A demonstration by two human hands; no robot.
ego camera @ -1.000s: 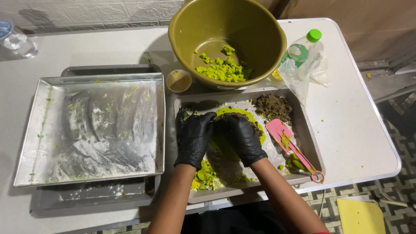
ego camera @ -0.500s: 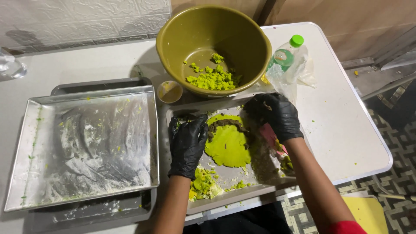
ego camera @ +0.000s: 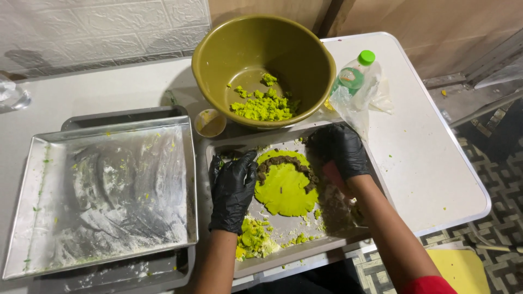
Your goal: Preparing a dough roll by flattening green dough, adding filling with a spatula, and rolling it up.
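Now, two black-gloved hands work over a flat green dough disc [ego camera: 283, 190] in a metal tray [ego camera: 305, 253].

Left hand [ego camera: 233, 188] lies open, fingers spread, flat on the tray just beside the disc's left edge. Right hand [ego camera: 340, 149] is curled at the tray's far right corner beside a pink scraper [ego camera: 333, 174]; whether it grips anything cannot be told. Dark filling [ego camera: 286, 162] rims the disc's far edge. Behind, an olive bowl [ego camera: 261, 54] holds green crumbs; a floured foil tray [ego camera: 103, 196] sits left on the desk [ego camera: 425, 163].
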